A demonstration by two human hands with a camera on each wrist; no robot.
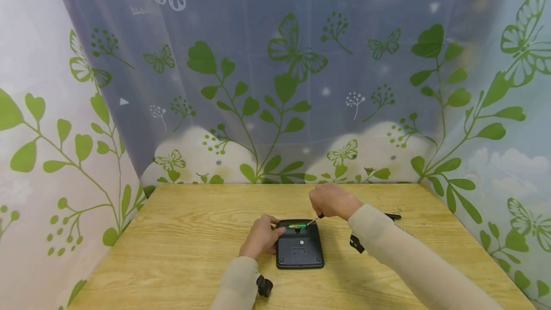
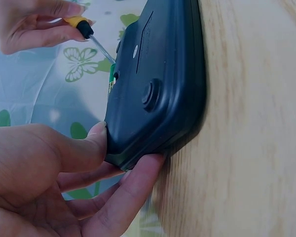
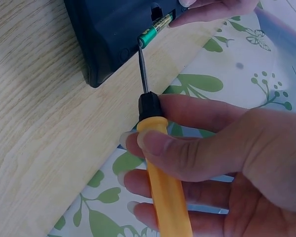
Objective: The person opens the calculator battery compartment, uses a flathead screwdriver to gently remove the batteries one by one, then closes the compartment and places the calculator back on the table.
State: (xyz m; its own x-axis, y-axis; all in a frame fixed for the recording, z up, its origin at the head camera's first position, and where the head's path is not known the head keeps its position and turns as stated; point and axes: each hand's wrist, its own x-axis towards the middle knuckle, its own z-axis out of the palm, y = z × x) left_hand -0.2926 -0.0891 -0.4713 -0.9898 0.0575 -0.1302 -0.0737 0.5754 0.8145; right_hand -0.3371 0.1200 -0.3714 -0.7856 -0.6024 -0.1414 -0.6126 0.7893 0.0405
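Note:
A black device (image 1: pixel 300 251), by its look a desk calculator, lies back side up on the table. A green battery (image 1: pixel 297 226) sits in the slot near its far edge; the right wrist view shows the battery (image 3: pixel 155 32) tilted, one end raised. My left hand (image 1: pixel 261 236) grips the device's left side, thumb on top and fingers beneath, as the left wrist view shows. With my right hand (image 1: pixel 333 200) I hold a screwdriver (image 3: pixel 165 173) by its yellow handle. The metal tip touches or nearly touches the battery's right end. Whether it is wedged under cannot be told.
The wooden table (image 1: pixel 185 233) carries the device. To the right lies a dark object (image 1: pixel 393 216), partly hidden behind my right sleeve (image 1: pixel 413 257). A curtain (image 1: pixel 241 61) with green leaves and butterflies hangs behind the table's far edge.

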